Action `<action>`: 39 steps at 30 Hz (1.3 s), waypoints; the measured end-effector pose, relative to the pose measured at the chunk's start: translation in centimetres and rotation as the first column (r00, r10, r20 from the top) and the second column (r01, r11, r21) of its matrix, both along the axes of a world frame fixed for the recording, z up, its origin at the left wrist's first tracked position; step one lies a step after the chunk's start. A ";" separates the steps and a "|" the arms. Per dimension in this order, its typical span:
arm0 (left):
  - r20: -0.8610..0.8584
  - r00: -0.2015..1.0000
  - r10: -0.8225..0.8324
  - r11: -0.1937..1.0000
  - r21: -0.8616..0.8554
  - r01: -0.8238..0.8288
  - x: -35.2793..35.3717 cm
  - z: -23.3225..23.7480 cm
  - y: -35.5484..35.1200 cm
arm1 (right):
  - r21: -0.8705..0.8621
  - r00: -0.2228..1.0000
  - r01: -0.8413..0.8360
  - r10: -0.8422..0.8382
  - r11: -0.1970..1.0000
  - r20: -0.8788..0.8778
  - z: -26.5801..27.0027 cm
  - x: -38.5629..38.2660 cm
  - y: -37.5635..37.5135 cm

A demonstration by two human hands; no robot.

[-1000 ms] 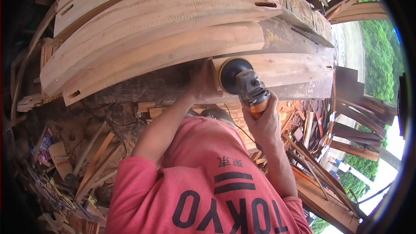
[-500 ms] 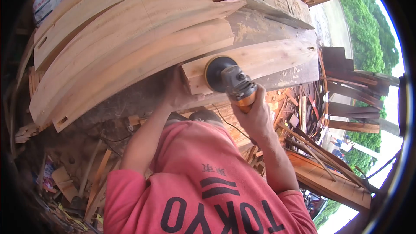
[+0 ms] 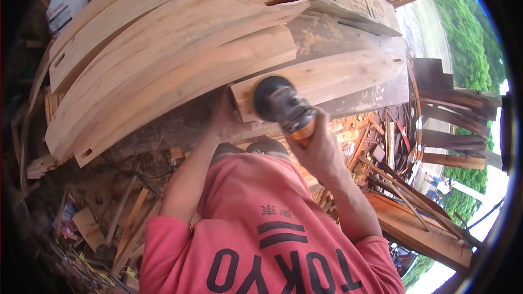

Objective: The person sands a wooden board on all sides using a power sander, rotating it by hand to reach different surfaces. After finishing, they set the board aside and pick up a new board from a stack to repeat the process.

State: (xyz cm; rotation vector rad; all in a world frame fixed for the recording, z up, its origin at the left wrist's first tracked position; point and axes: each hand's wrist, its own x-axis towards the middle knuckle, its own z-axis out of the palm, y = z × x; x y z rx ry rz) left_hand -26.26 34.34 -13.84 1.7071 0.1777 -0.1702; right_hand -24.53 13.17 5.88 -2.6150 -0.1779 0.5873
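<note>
My right hand (image 3: pixel 320 152) is wrapped round the orange and grey body of an angle grinder (image 3: pixel 294 113). Its round sanding disc (image 3: pixel 268 97), blurred now, lies against the upper face of a pale wooden board (image 3: pixel 343 76), close to the left end. At that end my left hand (image 3: pixel 224 117) grips the board, fingers up against the end face and thumb along the near edge. Some of the left fingers are in shadow.
Several long, curved planks (image 3: pixel 180 38) with slots near their ends lie on the worn workbench (image 3: pixel 321 30) beyond and to the left. A white bag (image 3: pixel 67 4) stands far left. Wood scraps (image 3: pixel 90 228) litter the ground, and a dark cord runs below the bench.
The grinder's disc has shifted slightly left along the board, nearer its end and my left hand. My left hand keeps its place at the board's end. The whole view has moved slightly.
</note>
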 end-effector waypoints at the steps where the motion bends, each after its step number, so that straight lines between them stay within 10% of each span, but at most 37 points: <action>1: 0.020 1.000 0.006 0.998 0.067 -0.008 -0.2 -0.9 -0.2 | 0.001 0.999 -0.034 0.034 0.999 0.004 0.0 -0.4 0.8; 5: 0.013 0.983 -0.184 0.978 0.101 0.181 1.2 -0.1 -0.1 | 0.024 0.995 -0.093 0.092 0.995 0.029 -0.4 -0.8 1.9; 23: -0.035 0.999 0.016 0.993 0.116 -0.012 0.2 -0.8 -0.6 | -0.116 0.964 0.253 -0.241 0.960 0.112 1.7 6.7 -10.7; 39: -0.168 0.986 0.009 0.973 -0.224 -0.047 -0.1 -0.1 -1.0 | -0.059 0.807 0.578 -0.561 0.814 0.184 3.7 17.4 -27.9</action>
